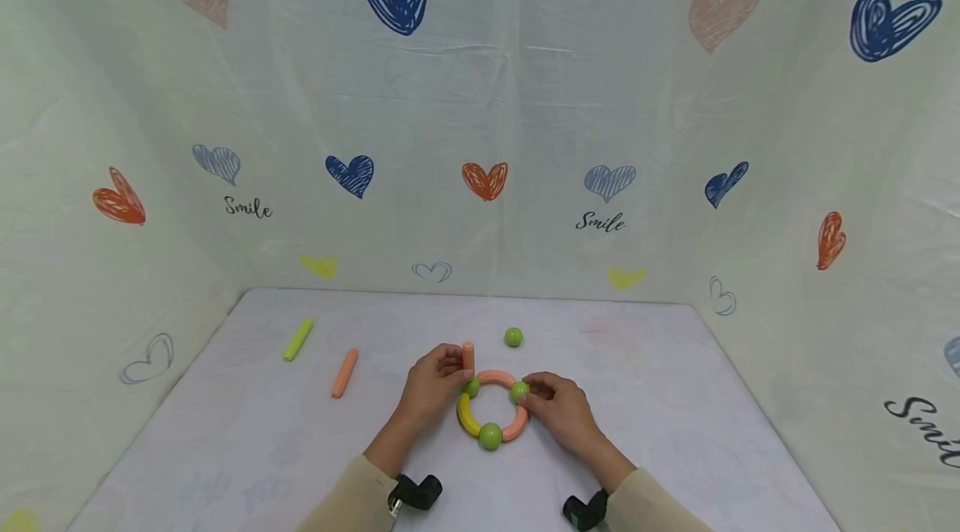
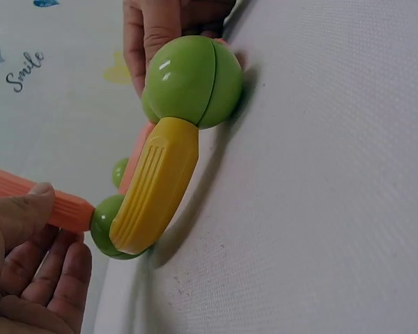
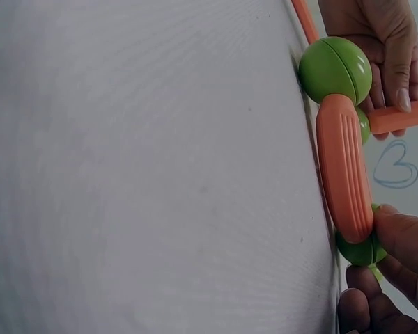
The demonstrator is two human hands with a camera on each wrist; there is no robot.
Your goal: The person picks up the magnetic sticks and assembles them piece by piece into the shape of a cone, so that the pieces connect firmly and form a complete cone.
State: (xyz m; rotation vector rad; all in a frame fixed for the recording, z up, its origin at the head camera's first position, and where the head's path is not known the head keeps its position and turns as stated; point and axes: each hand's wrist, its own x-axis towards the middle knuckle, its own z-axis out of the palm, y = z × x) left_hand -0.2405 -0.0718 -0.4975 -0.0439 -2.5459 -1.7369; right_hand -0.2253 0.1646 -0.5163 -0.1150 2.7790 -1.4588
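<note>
A ring of curved rods and green balls lies on the table. It joins a yellow curved rod, an orange curved rod at the right and another orange curved rod at the back. My left hand pinches an upright orange stick, whose lower end meets the ring's left green ball. With thumb and fingers, my right hand holds the ring's right green ball. The front green ball sits untouched between yellow and orange rods.
Behind the ring lies a loose green ball. To the left are an orange stick and a yellow-green stick. A white cloth with printed hearts rises at the table's back and sides.
</note>
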